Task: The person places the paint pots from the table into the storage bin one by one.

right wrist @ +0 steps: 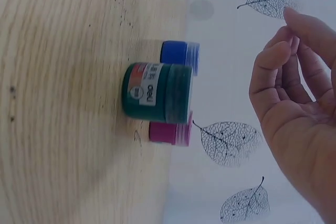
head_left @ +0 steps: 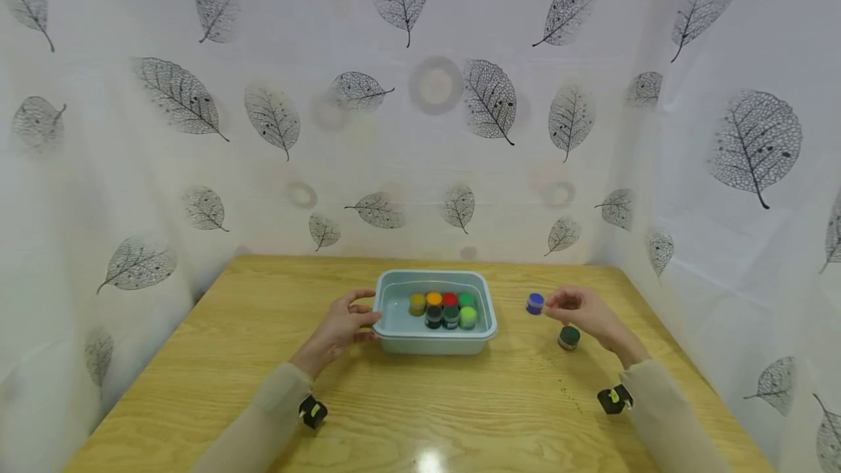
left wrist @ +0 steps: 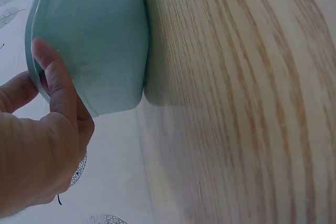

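Note:
My left hand (head_left: 342, 323) grips the left rim of a pale blue-green plastic tub (left wrist: 100, 40), its fingers at the rim and outer wall. Inside the tub, towards the right, stand several small paint jars, among them a red jar (head_left: 450, 300), an orange jar (head_left: 434, 299) and a light green jar (head_left: 468, 317). Above the table, my right hand (right wrist: 299, 82) has loosely bent fingers and holds nothing. Its fingertips are close to a blue paint jar (head_left: 535, 304). A dark green jar (right wrist: 157, 93) stands nearer me, and a magenta jar (right wrist: 170, 132) shows partly behind it.
All this is on a wooden table (head_left: 394, 414). Dark specks (head_left: 563, 389) lie on the wood in front of the dark green jar. A white curtain (head_left: 420, 159) with leaf prints hangs behind the table and along both sides.

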`<state>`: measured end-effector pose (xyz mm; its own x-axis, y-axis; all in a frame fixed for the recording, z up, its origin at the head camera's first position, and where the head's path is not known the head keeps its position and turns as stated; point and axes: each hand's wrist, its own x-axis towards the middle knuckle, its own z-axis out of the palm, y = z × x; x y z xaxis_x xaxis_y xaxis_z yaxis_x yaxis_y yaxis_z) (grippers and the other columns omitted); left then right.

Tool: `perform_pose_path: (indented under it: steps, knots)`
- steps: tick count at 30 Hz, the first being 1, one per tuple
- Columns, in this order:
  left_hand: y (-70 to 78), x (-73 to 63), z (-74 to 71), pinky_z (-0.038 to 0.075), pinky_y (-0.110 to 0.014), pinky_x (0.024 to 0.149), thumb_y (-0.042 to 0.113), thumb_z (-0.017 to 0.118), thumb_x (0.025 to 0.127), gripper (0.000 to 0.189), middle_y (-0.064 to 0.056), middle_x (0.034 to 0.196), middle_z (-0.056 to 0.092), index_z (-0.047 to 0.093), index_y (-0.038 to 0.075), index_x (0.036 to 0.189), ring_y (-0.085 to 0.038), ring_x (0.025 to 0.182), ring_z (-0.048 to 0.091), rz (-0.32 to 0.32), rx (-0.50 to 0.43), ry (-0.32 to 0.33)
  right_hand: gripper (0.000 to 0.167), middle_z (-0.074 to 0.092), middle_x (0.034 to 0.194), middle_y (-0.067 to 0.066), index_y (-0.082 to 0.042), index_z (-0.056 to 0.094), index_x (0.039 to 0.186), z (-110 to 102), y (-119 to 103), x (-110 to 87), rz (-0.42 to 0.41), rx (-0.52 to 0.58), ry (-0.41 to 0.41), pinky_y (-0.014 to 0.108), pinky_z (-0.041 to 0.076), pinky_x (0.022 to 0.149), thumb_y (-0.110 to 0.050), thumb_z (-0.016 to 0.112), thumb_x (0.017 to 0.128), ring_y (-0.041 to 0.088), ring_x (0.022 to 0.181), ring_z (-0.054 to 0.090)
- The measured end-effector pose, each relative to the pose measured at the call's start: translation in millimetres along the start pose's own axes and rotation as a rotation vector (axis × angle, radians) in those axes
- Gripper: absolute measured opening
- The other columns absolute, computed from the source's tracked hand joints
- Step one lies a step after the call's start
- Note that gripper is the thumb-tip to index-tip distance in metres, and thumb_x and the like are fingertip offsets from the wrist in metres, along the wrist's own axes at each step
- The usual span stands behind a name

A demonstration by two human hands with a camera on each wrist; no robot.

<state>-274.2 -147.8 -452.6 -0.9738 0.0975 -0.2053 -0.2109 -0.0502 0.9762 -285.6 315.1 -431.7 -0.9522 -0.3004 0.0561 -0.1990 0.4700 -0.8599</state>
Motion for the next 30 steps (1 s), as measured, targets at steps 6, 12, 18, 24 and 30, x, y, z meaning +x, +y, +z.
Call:
perform_pose_path:
  steps: [6,12,18,24,30]
  knots:
    - [0.8,-1.4,1.3,0.06,-0.03,0.063,-0.001,0.066,0.09,0.054,-0.008,0.096,0.055,0.046,0.006,0.14,-0.022,0.084,0.065,-0.001,0.003,0.008,0.037,0.063,0.116,0.029,0.009,0.063,0.116,-10,10,-6.9,0.024,-0.039,0.006,0.031,0.058,0.073,-0.02,0.069,0.092,0.021,0.092,0.066]
    - [-0.1,-1.7,1.0,0.06,-0.03,0.062,-0.001,0.067,0.09,0.055,-0.008,0.094,0.056,0.045,0.006,0.14,-0.021,0.081,0.064,0.005,0.005,0.004,0.043,0.059,0.125,0.031,0.01,0.06,0.125,-18,21,-11.6,0.04,-0.056,-0.042,0.025,0.056,0.078,-0.018,0.068,0.093,0.003,0.094,0.065]
    - [0.2,-2.3,0.5,0.06,-0.03,0.062,-0.001,0.067,0.09,0.055,-0.007,0.094,0.056,0.045,0.007,0.14,-0.02,0.078,0.062,0.002,0.011,0.007,0.046,0.063,0.124,0.025,0.007,0.061,0.126,-21,25,-15.9,0.054,-0.114,-0.073,0.025,0.055,0.083,-0.018,0.071,0.09,0.02,0.106,0.063]
    - [1.1,-2.4,0.5,0.059,-0.03,0.064,-0.001,0.065,0.091,0.054,-0.008,0.095,0.055,0.045,0.006,0.14,-0.021,0.082,0.063,0.001,0.001,0.004,0.042,0.062,0.13,0.021,0.001,0.064,0.125,-20,31,-17.2,0.068,-0.218,-0.065,0.047,0.051,0.095,-0.016,0.074,0.087,0.038,0.118,0.054]
    - [-0.1,-0.5,-0.5,0.06,-0.03,0.064,-0.001,0.066,0.091,0.054,-0.008,0.095,0.055,0.045,0.006,0.14,-0.021,0.083,0.064,0.001,-0.005,-0.002,0.05,0.062,0.127,0.022,0.002,0.062,0.127,-20,38,-16.7,0.06,-0.248,-0.129,0.031,0.052,0.089,-0.017,0.077,0.084,0.029,0.108,0.058]
